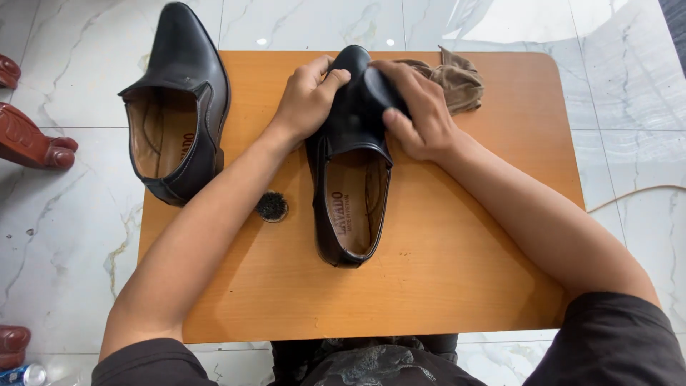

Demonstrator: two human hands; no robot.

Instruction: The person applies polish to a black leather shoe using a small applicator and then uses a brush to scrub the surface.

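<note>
- I see my left hand (306,96) clasped over the left side of the toe of a black leather shoe (351,161), fingers curled onto the leather and thumb resting near the top of the toe.
- My right hand (418,114) sits on the right side of the same toe, fingers bent and pressing a dark, rounded thing against the leather; I cannot tell what that thing is, as the fingers cover most of it.
- The shoe lies near the middle of a small wooden table (457,264), toe pointing away from me and heel towards me, its tan lining open to view.
- A second black shoe (179,100) lies at the table's far left corner, lined up the same way, overhanging the left edge and well apart from the first.
- A small round brush head (272,206) with dark bristles stands on the table just beside the left side of the held shoe, between the two shoes.
- A crumpled brown cloth (457,78) lies at the far side of the table, just beyond my right hand.
- The table stands on a white marble floor (64,214).
- At the left edge of the view, reddish-brown shoes (32,143) rest on that floor, only partly in view.
- A thin pale cord (636,191) runs across the floor to the right of the table.
</note>
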